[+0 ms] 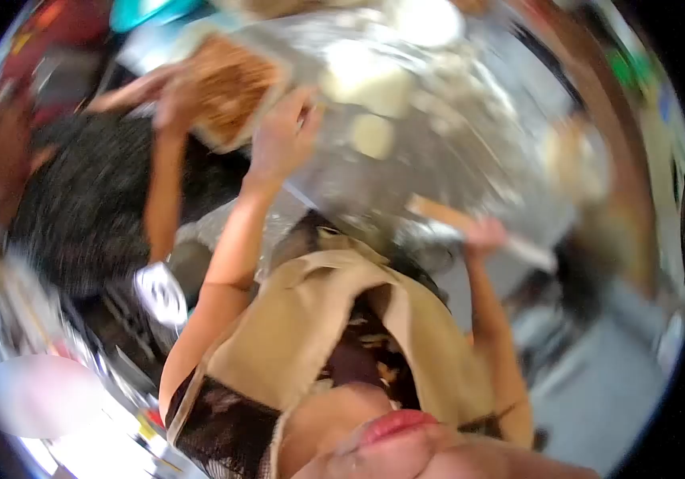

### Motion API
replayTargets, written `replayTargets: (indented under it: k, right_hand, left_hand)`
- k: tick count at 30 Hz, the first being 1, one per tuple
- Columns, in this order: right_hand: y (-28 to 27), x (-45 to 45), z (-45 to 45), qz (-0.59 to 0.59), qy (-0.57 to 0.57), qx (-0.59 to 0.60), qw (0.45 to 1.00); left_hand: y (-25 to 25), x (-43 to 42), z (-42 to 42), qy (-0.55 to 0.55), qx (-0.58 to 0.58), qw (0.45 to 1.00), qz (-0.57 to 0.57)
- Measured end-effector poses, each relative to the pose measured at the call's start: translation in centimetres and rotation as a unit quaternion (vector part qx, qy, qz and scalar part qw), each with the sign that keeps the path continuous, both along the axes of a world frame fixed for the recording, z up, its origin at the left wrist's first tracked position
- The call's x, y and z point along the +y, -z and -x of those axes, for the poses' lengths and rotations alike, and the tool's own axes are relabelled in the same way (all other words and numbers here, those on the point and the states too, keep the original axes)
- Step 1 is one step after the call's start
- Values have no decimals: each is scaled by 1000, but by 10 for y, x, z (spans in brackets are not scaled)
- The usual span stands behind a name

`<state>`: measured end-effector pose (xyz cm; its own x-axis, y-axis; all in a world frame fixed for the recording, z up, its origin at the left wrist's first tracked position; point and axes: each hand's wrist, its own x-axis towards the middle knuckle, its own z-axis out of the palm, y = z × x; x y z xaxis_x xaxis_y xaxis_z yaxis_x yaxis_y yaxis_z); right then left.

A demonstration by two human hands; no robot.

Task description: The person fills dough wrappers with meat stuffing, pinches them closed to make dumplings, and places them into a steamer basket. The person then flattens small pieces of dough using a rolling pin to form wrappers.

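Motion blurs the whole head view. My right hand [486,236] is wrapped round the middle of a rolling pin [438,214], a light wooden stick held slantwise over the near edge of the table. My left hand [285,132] is by the right edge of a tray of brown, crumbly filling [238,84]; its fingers are smeared, and whether they hold anything does not show. Just right of that hand lies a small pale dough round [373,136] on the plastic-covered table [342,172]. Larger pale dough pieces [382,88] lie beyond it.
On the left, a person with dark hair [103,191] has a hand [174,96] at the tray's edge. At right another person's arm [610,120] extends along the table, near a pale blurred round shape [574,160]. A teal bowl [146,12] and a white round item [430,22] stand at the far side.
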<state>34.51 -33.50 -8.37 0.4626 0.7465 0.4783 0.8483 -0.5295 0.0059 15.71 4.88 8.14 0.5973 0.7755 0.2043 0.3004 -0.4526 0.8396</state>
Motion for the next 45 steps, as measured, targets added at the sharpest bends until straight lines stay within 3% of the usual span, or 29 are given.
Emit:
replayTargets:
  k: [1,2,3,6,8,10,13,15,17,18,21,22,23,24,25,27,29,31,32,35,39,41,42,44,45]
  right_hand:
    - [11,-9,1,-27,91,104,990]
    - [-2,3,5,-17,116,52,992]
    - [1,0,10,7,154,46,987]
    - [0,3,12,-18,172,67,983]
    - [3,-1,13,-27,175,99,979]
    - [4,-2,11,-18,188,111,976]
    - [11,-9,13,32,220,145,964]
    - [7,-6,16,-41,185,122,974]
    - [7,-8,20,-38,200,147,968]
    - [7,-9,20,-48,198,164,965]
    - [8,-8,18,-80,191,132,969]
    - [7,-7,16,-84,199,133,967]
    - [6,-7,16,-92,193,129,968]
    - [6,-6,18,-99,187,126,969]
    - [6,-7,19,-101,194,127,967]
    - [7,-9,16,-68,188,146,969]
    - [8,-11,15,-70,186,138,970]
    - [9,-10,15,-75,185,130,971]
    - [8,-9,13,-82,186,131,970]
    - [7,-9,20,-86,189,134,969]
    - [5,-8,16,-109,183,126,969]
    - [2,-8,17,-96,183,146,967]
    - [0,-9,18,-89,185,160,966]
    - [1,-10,19,-91,190,161,964]
    - [4,-8,18,-98,195,159,963]
  left_hand:
    - [35,-12,-14,99,43,992,-59]
    - [59,-23,-33,180,78,971,-134]
    - [68,-37,-51,205,64,968,-127]
    - [91,-57,-112,156,67,985,-7]
    - [107,-56,-155,180,78,981,-10]
    - [122,-60,-205,191,73,975,-87]
    - [127,-72,-267,215,164,927,-261]
    - [143,-76,-296,235,271,866,-348]
    - [160,-68,-311,294,342,804,-387]
    - [138,-73,-308,312,367,784,-392]
    - [125,-105,-275,274,162,906,-280]
    - [126,-124,-269,282,161,902,-285]
    - [135,-146,-262,341,45,935,-90]
    - [145,-163,-257,381,-69,915,113]
    - [155,-175,-256,388,-66,912,113]
    - [170,-193,-259,335,177,910,-169]
    - [175,-195,-261,364,182,895,-184]
    - [167,-200,-255,362,48,917,-162]
    - [157,-203,-256,354,55,905,-228]
    - [186,-202,-301,350,22,899,-261]
    - [206,-190,-349,425,1,886,-183]
    - [201,-182,-346,448,-71,853,-258]
    - [180,-185,-329,428,-35,861,-272]
    - [132,-224,-288,407,191,854,-261]
    - [167,-249,-278,509,89,816,-257]
